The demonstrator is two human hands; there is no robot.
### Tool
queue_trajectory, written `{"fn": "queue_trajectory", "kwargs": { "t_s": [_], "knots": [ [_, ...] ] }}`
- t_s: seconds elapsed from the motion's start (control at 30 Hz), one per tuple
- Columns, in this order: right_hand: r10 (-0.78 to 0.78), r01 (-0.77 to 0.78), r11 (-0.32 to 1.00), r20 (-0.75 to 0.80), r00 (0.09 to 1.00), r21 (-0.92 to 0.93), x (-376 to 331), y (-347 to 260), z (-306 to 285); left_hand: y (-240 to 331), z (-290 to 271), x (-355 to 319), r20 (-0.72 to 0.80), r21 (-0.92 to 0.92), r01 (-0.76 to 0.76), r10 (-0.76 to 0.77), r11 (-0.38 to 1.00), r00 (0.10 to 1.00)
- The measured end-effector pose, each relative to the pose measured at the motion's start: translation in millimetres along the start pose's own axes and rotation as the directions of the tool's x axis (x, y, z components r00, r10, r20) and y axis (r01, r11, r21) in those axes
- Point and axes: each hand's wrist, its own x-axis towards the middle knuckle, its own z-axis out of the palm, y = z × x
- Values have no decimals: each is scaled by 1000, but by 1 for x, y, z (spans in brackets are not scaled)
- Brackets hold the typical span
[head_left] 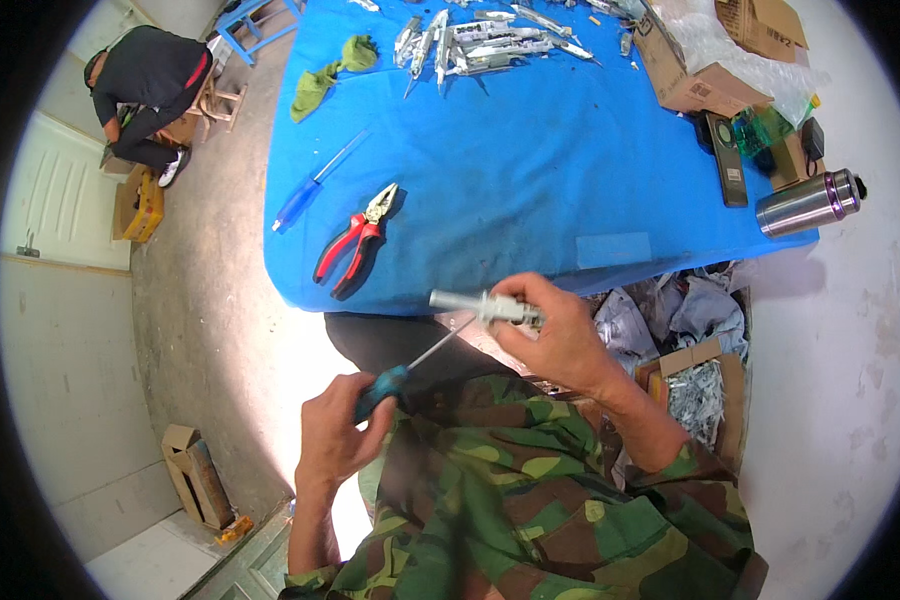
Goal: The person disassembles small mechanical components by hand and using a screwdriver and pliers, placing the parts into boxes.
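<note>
My left hand is closed around the teal handle of a screwdriver, its thin shaft slanting up to the right. The shaft's tip meets a pale grey, elongated metal part at its underside; whether it sits in a screw is too small to tell. That part is gripped between the fingers of my right hand, just off the table's near edge and above my lap. Beyond my hands, combination pliers with red and black handles and a blue-handled screwdriver lie on the blue-covered table.
Similar metal parts are heaped at the far side, beside a green cloth. A cardboard box, a phone-like device and a steel flask stand right. Below is a carton of metal pieces. Another person sits far left.
</note>
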Motion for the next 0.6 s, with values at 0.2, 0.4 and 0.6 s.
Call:
{"fn": "queue_trajectory", "kwargs": {
  "t_s": [0.2, 0.4, 0.6],
  "knots": [
    [197, -194, 947, 16, 980, 258, 3, 18, 5, -8, -21, -39, -194, -218, 145, -189, 965, 963],
    [294, -297, 900, 59, 954, 318, 6, 23, 20, 14, -16, -37, -208, -149, -57, 25, 987, 978],
    [234, -221, 959, -54, 971, 178, 10, 19, 20, 23, -13, -31, -196, -113, -52, 29, 992, 980]
  ]
}}
